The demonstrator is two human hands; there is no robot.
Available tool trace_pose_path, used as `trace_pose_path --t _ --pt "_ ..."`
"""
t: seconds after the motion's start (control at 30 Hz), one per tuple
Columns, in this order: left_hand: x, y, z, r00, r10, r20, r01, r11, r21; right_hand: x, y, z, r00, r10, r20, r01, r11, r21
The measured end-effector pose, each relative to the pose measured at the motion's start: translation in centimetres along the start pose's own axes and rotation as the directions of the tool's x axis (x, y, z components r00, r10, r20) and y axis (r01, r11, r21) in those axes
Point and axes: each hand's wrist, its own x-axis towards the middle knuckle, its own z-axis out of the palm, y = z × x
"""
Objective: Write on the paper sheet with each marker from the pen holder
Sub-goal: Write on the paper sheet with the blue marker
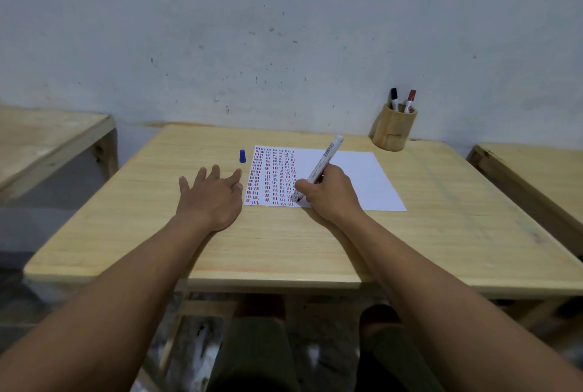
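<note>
A white paper sheet [356, 180] lies on the wooden table [284, 240], its left part filled with columns of short red, blue and black strokes. My right hand [328, 194] grips a white marker [326, 159], tip down on the sheet near its front edge. A blue cap [242, 156] stands on the table just left of the sheet. My left hand [211, 193] rests flat on the table beside the sheet's left edge, fingers spread. A wooden pen holder [392, 131] at the back right holds a black-capped marker [393, 98] and a red-capped marker [410, 100].
A pale wall [284, 44] rises right behind the table. Other wooden tables stand at the left [47, 145] and at the right [536, 177], with gaps between. My knees show under the near table edge.
</note>
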Motion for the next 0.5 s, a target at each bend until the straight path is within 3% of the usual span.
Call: trace_pose_path --t 0.27,0.5 --pt "0.0 0.1 0.0 0.999 -0.009 -0.031 0.008 0.999 -0.048 -0.1 -0.2 -0.3 1.0 0.025 -0.019 -0.024 0.998 0.051" --pt "1.2 1.4 -1.3 0.971 -0.113 -0.211 0.068 0.975 -0.21 1.2 -1.4 -1.3 0.994 0.102 -0.043 -0.084 0.949 0.303"
